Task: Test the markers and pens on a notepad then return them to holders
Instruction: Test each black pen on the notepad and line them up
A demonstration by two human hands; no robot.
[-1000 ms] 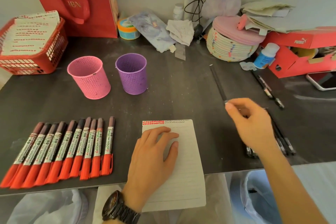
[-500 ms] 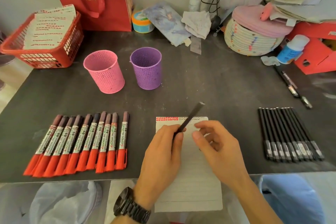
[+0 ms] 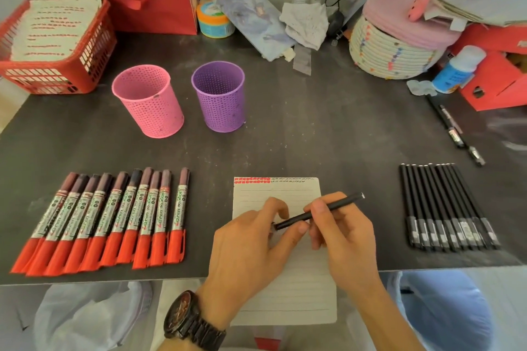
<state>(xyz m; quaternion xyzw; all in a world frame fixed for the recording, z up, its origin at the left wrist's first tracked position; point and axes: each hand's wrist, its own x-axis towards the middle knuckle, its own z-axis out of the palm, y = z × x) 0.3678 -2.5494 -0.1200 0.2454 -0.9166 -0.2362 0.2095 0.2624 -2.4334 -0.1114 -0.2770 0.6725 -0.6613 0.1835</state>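
While hovering over white lined notepad [image 3: 299, 288] at front edge of dark desk [image 3: 313, 137], holding one slim black pen [image 3: 336, 206] in both hands. Gripping mid-barrel with right hand [image 3: 345, 236], fingers curled round it. Pinching lower end with left hand [image 3: 251, 248], thumb against fingers. Keeping pen tilted, upper end toward right edge, lower end above page; can't tell contact with paper. Near front right corner, flat: row of black pens [image 3: 445, 208], well apart from notepad. Near front left corner, flat: row of red-capped markers [image 3: 108, 216]. Left of centre toward back edge, upright, side by side: pink perforated holder [image 3: 148, 100], purple perforated holder [image 3: 219, 97].
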